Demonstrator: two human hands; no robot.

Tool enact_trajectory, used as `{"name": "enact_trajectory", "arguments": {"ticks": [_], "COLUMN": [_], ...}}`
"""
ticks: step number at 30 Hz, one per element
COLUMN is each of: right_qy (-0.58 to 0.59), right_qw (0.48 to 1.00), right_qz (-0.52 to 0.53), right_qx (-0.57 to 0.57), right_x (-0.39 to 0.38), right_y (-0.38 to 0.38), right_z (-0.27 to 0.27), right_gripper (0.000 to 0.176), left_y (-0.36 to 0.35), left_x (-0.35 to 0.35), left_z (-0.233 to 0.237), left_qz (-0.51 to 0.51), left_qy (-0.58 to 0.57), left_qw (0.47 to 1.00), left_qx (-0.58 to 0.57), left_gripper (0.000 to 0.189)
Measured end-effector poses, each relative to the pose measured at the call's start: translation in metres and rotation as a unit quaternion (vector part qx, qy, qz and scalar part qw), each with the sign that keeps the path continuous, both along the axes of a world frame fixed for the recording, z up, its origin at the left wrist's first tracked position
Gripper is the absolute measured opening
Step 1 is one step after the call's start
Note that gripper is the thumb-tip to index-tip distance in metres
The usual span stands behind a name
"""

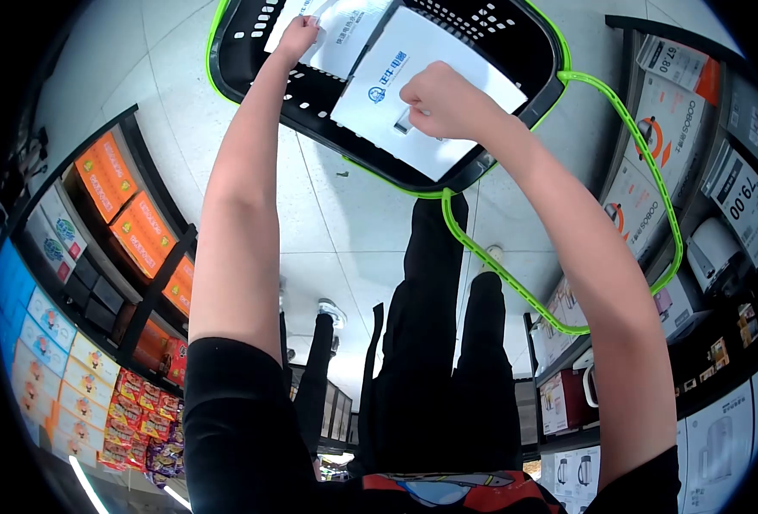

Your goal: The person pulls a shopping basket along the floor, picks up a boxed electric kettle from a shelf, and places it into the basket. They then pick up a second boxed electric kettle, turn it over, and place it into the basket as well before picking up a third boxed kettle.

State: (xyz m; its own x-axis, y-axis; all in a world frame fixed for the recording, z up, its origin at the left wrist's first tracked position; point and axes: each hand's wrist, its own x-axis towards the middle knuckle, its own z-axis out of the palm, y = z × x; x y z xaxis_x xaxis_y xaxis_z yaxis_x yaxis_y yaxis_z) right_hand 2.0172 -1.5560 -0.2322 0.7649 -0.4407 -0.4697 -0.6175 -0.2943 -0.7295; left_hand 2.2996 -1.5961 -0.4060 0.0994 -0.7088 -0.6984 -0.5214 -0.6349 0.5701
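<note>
A black shopping basket (306,116) with a lime-green rim is in front of me at the top of the head view. Two white cardboard boxes with printed lettering lie in it. My left hand (298,39) is closed at the edge of the left white box (340,53). Over the right white box (366,107), which has blue characters and a round blue logo, my right hand (447,101) is curled into a fist beside a small handle slot. Its fingertips are partly hidden. The basket's green handle (670,193) hangs out to the right.
Shelves stand on both sides. Orange boxes (143,231) and red snack packets (139,420) fill the left one. On the right are appliance boxes (666,120), a price tag (743,193) and a white appliance (715,248). Another person's shoe (332,310) shows on the tiled floor (314,231).
</note>
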Motion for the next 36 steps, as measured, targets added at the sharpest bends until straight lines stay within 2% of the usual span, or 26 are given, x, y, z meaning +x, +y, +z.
{"name": "enact_trajectory", "arguments": {"ticks": [1,3,5,7,9,11,12,13,14,15,16,17,19,21,23,24,25,26,27,28,29,30,33,35,36], "right_qy": [-0.004,-0.013,0.123,0.164,0.184,0.207,0.212,0.203,0.176,0.098,0.037,0.029,0.079,0.263,0.352,0.394,0.435,0.459,0.482,0.499,0.509,0.459,0.408,0.414,0.407], "right_qw": [0.999,0.991,0.986,0.983,0.982,0.978,0.977,0.975,0.977,0.979,0.964,0.957,0.935,0.875,0.823,0.796,0.768,0.759,0.751,0.771,0.786,0.801,0.821,0.807,0.794], "right_qz": [-0.02,-0.06,-0.072,-0.031,0.011,-0.014,0.019,0.083,0.043,-0.079,-0.191,-0.232,-0.305,-0.362,-0.378,-0.38,-0.379,-0.381,-0.382,-0.363,-0.342,-0.372,-0.385,-0.412,-0.444], "right_qx": [-0.04,-0.12,-0.091,-0.071,-0.033,0.023,0.031,-0.044,-0.11,-0.163,-0.18,-0.17,-0.163,-0.185,-0.236,-0.258,-0.278,-0.259,-0.238,-0.157,-0.077,-0.096,-0.105,-0.086,-0.076], "right_x": [-0.001,-0.013,-0.026,-0.033,-0.041,-0.048,-0.054,-0.059,-0.059,-0.061,-0.059,-0.064,-0.084,-0.117,-0.177,-0.205,-0.233,-0.26,-0.288,-0.318,-0.346,-0.367,-0.378,-0.38,-0.381], "right_y": [0.009,0.034,0.046,0.053,0.066,0.085,0.095,0.103,0.117,0.135,0.141,0.147,0.157,0.168,0.181,0.178,0.175,0.179,0.185,0.193,0.203,0.216,0.252,0.311,0.352], "right_z": [-0.023,-0.069,-0.079,-0.079,-0.078,-0.067,-0.063,-0.047,-0.035,-0.028,-0.005,0.013,0.042,0.062,0.058,0.063,0.067,0.065,0.064,0.059,0.052,0.043,0.053,0.048,0.044], "right_gripper": [0.004,0.011,0.024,0.028,0.03,0.031,0.029,0.027,0.024,0.027,0.035,0.043,0.047,0.057,0.066,0.067,0.068,0.063,0.058,0.048,0.037,0.022,0.02,0.022,0.022], "left_y": [0.0,0.002,0.007,0.015,0.031,0.04,0.052,0.066,0.077,0.089,0.104,0.115,0.125,0.126,0.161,0.172,0.183,0.204,0.224,0.23,0.233,0.234,0.231,0.22,0.202], "left_x": [-0.001,-0.002,-0.013,-0.014,-0.028,-0.052,-0.063,-0.073,-0.083,-0.094,-0.107,-0.12,-0.136,-0.139,-0.122,-0.119,-0.116,-0.1,-0.09,-0.101,-0.109,-0.11,-0.102,-0.103,-0.116], "left_z": [-0.001,-0.01,-0.009,-0.017,-0.026,0.001,0.009,0.017,0.028,0.04,0.052,0.068,0.119,0.167,0.151,0.148,0.144,0.126,0.115,0.124,0.124,0.121,0.124,0.131,0.143], "left_qz": [-0.004,-0.027,-0.038,-0.06,-0.098,-0.082,-0.116,-0.148,-0.132,-0.117,-0.125,-0.133,-0.183,-0.122,-0.017,0.105,0.222,0.277,0.32,0.272,0.275,0.27,0.233,0.184,0.128], "left_qy": [-0.003,0.003,-0.033,-0.008,-0.066,-0.032,-0.097,-0.16,-0.165,-0.168,-0.193,-0.218,-0.32,-0.393,-0.495,-0.484,-0.454,-0.283,-0.102,0.03,0.011,0.016,0.066,0.058,0.06], "left_qw": [1.0,1.0,0.999,0.998,0.991,0.995,0.98,0.953,0.953,0.954,0.948,0.942,0.889,0.869,0.833,0.864,0.86,0.912,0.93,0.953,0.952,0.955,0.961,0.974,0.984], "left_qx": [0.002,0.009,0.009,-0.001,-0.064,-0.052,-0.132,-0.211,-0.216,-0.221,-0.218,-0.217,-0.273,-0.274,-0.246,-0.091,0.071,0.109,0.145,0.131,0.131,0.126,0.131,0.118,0.113], "left_gripper": [0.025,0.026,0.028,0.031,0.037,0.048,0.052,0.056,0.059,0.062,0.063,0.063,0.066,0.074,0.081,0.084,0.086,0.082,0.079,0.066,0.054,0.053,0.052,0.051,0.056]}}
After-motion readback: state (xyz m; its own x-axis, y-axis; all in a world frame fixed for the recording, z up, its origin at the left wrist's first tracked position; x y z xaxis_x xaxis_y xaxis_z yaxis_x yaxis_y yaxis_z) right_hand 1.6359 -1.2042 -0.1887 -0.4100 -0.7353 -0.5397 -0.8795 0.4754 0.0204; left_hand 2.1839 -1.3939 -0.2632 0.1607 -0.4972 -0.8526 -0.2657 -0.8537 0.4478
